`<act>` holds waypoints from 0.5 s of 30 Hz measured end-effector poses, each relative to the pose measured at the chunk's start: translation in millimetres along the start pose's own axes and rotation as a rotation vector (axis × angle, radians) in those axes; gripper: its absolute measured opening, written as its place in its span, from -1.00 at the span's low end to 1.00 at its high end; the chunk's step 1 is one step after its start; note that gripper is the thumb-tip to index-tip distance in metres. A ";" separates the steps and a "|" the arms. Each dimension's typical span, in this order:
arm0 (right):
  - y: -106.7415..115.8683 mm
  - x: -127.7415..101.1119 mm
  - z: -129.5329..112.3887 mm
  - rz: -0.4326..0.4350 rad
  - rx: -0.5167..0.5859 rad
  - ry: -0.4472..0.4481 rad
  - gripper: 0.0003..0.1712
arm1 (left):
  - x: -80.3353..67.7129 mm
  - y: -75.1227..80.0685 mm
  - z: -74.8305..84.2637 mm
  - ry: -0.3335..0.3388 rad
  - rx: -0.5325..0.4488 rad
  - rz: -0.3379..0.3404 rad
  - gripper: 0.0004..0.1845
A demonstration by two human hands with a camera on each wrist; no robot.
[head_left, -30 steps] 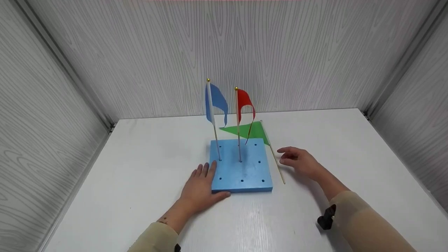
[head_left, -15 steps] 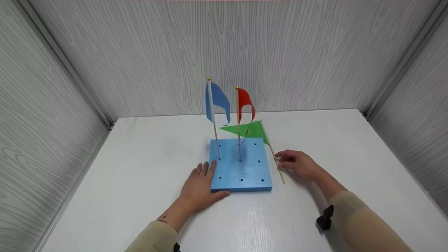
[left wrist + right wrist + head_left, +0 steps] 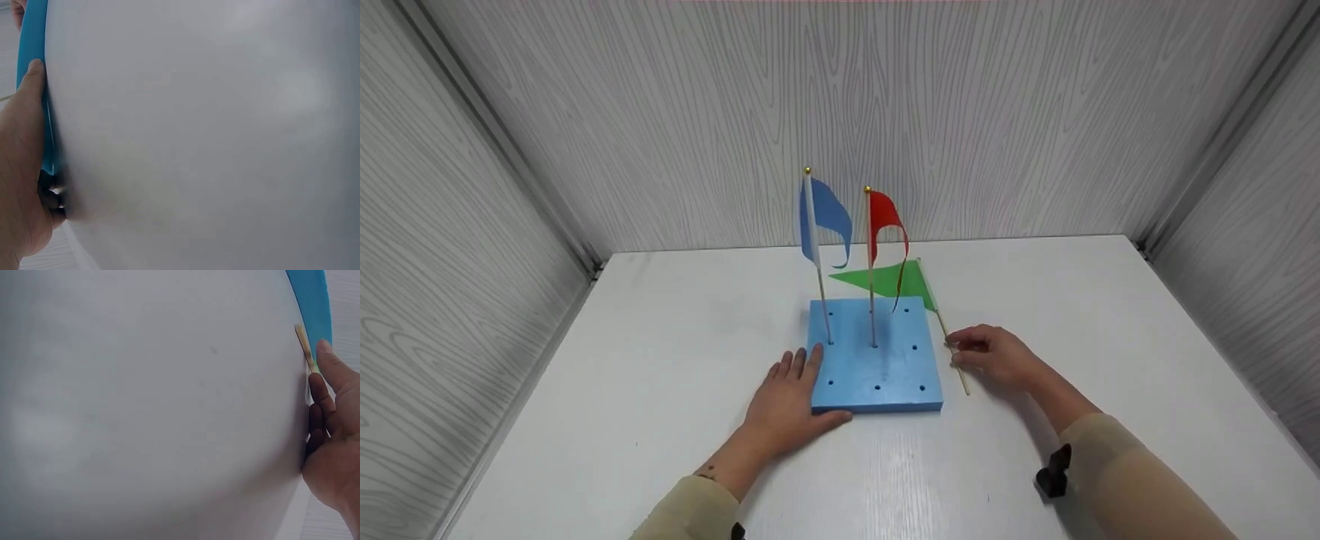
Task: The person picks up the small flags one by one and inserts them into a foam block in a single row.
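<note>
As the right hand (image 3: 994,356) closes its fingertips on the stick of the green flag (image 3: 896,280), the left hand (image 3: 787,401) lies flat with straight fingers against the near-left corner of the blue block (image 3: 877,356), thumb along its near edge. The green flag lies on the white table (image 3: 660,360) just beside the block's right edge, its stick running toward the near side and its cloth pointing to the far edge. The right wrist view shows the thumb and curled fingers meeting the stick's (image 3: 304,346) lower part; whether the pinch is fully made cannot be told.

Done well, this step likely calls for a firm pinch low on the stick, a lift that swings the flag upright clear of the 2 standing flags, and steady pressure from the left hand so the light block does not slide.

By count: 3 flags, 1 blue (image 3: 825,214) and 1 red (image 3: 885,217) standing in the block's holes, 1 green lying flat; 1 block, with 7 open holes visible in the head view; 2 hands.
</note>
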State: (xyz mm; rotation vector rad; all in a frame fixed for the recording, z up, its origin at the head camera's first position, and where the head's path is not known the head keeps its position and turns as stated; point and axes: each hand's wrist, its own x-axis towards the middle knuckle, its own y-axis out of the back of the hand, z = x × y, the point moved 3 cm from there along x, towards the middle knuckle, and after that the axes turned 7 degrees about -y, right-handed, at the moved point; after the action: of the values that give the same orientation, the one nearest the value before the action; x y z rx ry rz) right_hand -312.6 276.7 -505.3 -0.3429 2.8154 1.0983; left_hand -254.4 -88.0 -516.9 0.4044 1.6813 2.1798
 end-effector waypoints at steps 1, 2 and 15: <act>-0.1 0.3 -0.3 0.001 -0.006 0.005 -0.59 | 0.1 0.0 0.0 0.001 0.001 0.000 0.31; -0.2 0.8 -0.7 0.003 -0.013 0.011 -0.59 | 0.2 -0.1 0.0 0.001 0.000 0.002 0.31; -1.4 1.4 -1.5 -0.012 -0.040 0.029 -0.57 | -2.0 0.1 1.2 -0.009 0.009 0.012 0.31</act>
State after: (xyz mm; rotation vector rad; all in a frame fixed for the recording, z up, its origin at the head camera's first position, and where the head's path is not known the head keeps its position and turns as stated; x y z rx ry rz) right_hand -313.6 274.4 -505.3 -0.3818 2.8156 1.1577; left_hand -252.1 -87.9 -516.6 0.4271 1.6892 2.1763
